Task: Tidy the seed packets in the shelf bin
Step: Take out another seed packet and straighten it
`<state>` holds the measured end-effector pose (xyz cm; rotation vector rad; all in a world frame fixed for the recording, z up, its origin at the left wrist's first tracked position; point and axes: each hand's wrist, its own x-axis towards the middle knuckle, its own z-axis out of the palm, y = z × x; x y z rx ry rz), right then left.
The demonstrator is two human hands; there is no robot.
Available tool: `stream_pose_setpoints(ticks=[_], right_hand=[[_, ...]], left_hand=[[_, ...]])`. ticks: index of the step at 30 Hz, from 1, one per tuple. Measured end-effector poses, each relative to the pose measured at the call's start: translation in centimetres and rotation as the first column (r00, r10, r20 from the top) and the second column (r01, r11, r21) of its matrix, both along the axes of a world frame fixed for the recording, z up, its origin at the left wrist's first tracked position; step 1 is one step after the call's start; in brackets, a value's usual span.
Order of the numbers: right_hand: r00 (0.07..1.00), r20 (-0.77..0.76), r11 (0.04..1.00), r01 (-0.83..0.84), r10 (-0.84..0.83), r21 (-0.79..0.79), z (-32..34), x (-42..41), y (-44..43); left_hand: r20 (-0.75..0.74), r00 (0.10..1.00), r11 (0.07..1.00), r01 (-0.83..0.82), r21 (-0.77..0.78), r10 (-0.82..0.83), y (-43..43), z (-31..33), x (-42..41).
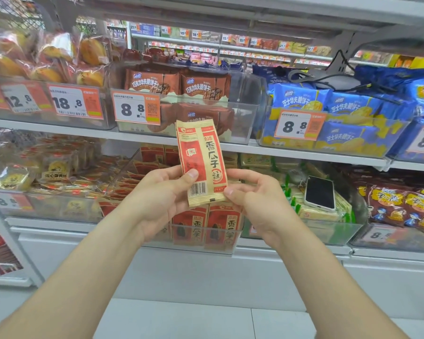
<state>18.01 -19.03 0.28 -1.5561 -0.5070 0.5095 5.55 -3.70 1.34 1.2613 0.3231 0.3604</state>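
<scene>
Tan paper, red print: one seed packet is at the centre of the frame. It is upright with its top leaning a little left and its barcode at the lower end. It is held in the air just above the bin, in front of the shelf edge.
Left hand: it grips the packet's lower left. The thumb is pressed flat on the front beside the barcode, and the other fingers are hidden behind the packet.
Right hand: it pinches the packet's lower right edge and corner between the thumb tip and curled fingers.
Bin: one clear plastic bin sits on the lower shelf at lower centre.
Upright packets: two of the same kind stand side by side against the bin's front wall, below the held one.
Loose packets: a jumbled pile lies behind, left of centre, too muddled to count.
Phone: one, dark screen up, lies on cream-and-green packs in the next bin, right of centre.
Brown biscuit packs: two stand side by side above centre, with more beneath them.
Blue biscuit packs: these are piled at the upper right, and I cannot count them.
Price tags: four along the upper shelf can be read in full: 12.8, 18.8, 8.8 and 8.8.
</scene>
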Motion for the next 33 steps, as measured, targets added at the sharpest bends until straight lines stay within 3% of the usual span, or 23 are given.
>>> stream_pose_setpoints(ticks=[6, 11, 16, 18, 21, 24, 29, 33], right_hand=[[0.998, -0.057, 1.0, 0.004, -0.002, 0.028, 0.1, 0.0, 0.0], [0.984, 0.099, 0.971, -0.122, 0.145, -0.207, 0.1, -0.2, -0.3], [0.933, 0.119, 0.898, -0.285, 0.341, -0.336, 0.3, -1.1, -0.4], [0.942, 0.159, 0.923, -0.237, 0.294, -0.304, 0.4, -1.4, -0.4], [0.973, 0.214, 0.985, -0.046, 0.082, -0.168, 0.4, -1.1, -0.1], [0.984, 0.168, 0.997, 0.06, -0.051, -0.048, 0.5, -0.9, -0.1], [0.997, 0.049, 0.998, 0.055, -0.056, 0.026, 0.5, -0.7, -0.4], [0.997, 0.054, 0.998, 0.054, -0.056, 0.023, 0.4, -0.6, -0.4]], left_hand=[[-0.038, 0.999, 1.0, 0.023, 0.005, -0.023, 0.2, 0.1, 0.1], [-0.053, 0.995, 0.996, -0.086, 0.026, 0.088, 0.0, -0.1, 0.5], [-0.076, 0.973, 0.975, -0.22, -0.034, 0.217, -0.3, -0.1, 0.5], [-0.089, 0.983, 0.986, -0.165, -0.017, 0.163, -0.6, 0.0, 0.4], [-0.128, 0.99, 0.998, -0.056, 0.034, 0.06, -1.3, 0.0, 0.2], [-0.124, 0.992, 0.999, -0.024, 0.046, 0.029, -2.1, -0.3, 0.4], [-0.087, 0.996, 0.999, -0.021, 0.026, 0.023, -2.6, -0.5, 0.9], [-0.071, 0.997, 0.999, -0.03, 0.019, 0.031, -2.7, -0.5, 0.9]])
